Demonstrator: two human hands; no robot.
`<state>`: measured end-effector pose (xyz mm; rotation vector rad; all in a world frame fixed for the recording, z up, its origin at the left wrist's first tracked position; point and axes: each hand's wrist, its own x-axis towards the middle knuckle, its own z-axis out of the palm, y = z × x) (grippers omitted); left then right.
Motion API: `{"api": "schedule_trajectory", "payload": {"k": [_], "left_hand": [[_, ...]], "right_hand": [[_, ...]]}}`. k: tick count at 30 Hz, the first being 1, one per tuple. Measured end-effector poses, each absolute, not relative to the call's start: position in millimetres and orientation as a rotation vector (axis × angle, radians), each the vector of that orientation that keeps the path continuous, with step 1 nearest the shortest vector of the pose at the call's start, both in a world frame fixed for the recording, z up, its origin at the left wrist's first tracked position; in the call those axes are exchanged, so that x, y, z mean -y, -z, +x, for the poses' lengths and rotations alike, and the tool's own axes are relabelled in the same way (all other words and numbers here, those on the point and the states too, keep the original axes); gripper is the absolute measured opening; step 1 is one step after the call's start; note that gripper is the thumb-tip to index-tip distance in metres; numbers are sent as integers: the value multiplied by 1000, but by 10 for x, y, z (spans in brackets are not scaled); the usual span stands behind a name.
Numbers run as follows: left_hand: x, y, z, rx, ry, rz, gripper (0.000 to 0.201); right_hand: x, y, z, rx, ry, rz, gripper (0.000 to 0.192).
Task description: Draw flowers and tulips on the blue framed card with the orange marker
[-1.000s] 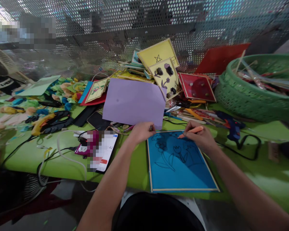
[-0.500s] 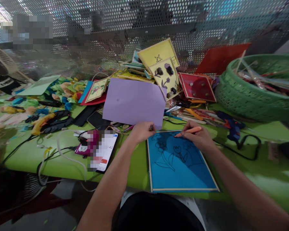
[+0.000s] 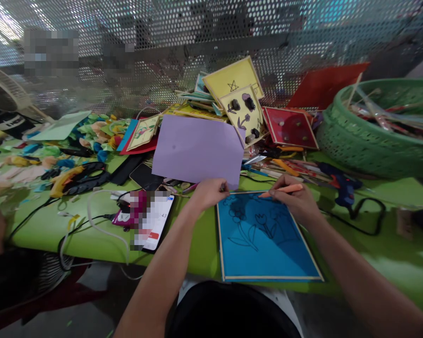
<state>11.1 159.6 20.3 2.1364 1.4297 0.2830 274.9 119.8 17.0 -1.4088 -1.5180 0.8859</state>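
Observation:
A blue board [image 3: 268, 244] with a pale wooden edge lies on the green table [image 3: 49, 225] in front of me, with flowers sketched on it in dark lines. My right hand [image 3: 296, 201] grips an orange pen [image 3: 284, 189] lying nearly flat, its tip over the board's top edge. At the board's top left corner rests my left hand [image 3: 208, 192], fingers curled and pressing down; something small and dark may be pinched in it, but I cannot tell.
A lilac paper sheet [image 3: 197, 149] lies just beyond the board. Behind it are stacked yellow and red craft boards [image 3: 245, 110]. A green basket [image 3: 373, 136] stands at right, a blue glue gun [image 3: 340, 185] with cord beside it. A phone [image 3: 151, 220], cables and scissors [image 3: 79, 176] lie left.
The pen has tilted flatter and its tip has shifted slightly along the board's top edge. My left hand stays in place.

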Motion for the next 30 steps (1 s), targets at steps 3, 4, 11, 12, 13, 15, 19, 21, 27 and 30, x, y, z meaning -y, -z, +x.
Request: {"api": "schedule_trajectory", "payload": {"k": [3,4,11,12,13,15,19,21,27,30], "left_hand": [[-1594,-207,110,-1430,-288,2130,6],[-1594,-206,109,-1427,-291,2128,6],[-1590,-214,106,-1431,-288,2125,7],[-1588,-218,108,-1430,-285,2127,7],[-1586,-223,109,-1428,-282,2129,8],[-1580,-232,113,-1430,-276,2133,8],[-1563,-248,118,-1442,-269,2153,9],[-1555,-251,119,-1455,-272,2171,10],[-1540,-277,130,-1486,-237,2204,11],[-1528,-309,137,-1493,-221,2197,11]], "right_hand": [[-1192,-168,2719,1512,-923,-1395,20],[-1190,-166,2704,1506,-944,-1389,20],[-1205,-135,2719,1506,-932,-1367,17],[-1211,-130,2739,1498,-905,-1359,17],[-1217,-124,2761,1483,-885,-1351,16],[-1230,-110,2806,1434,-878,-1325,16],[-1258,-81,2886,1308,-919,-1262,14],[-1270,-74,2910,1252,-931,-1230,13],[-1286,-59,2925,1204,-945,-1191,13],[-1291,-53,2927,1223,-927,-1209,12]]}}
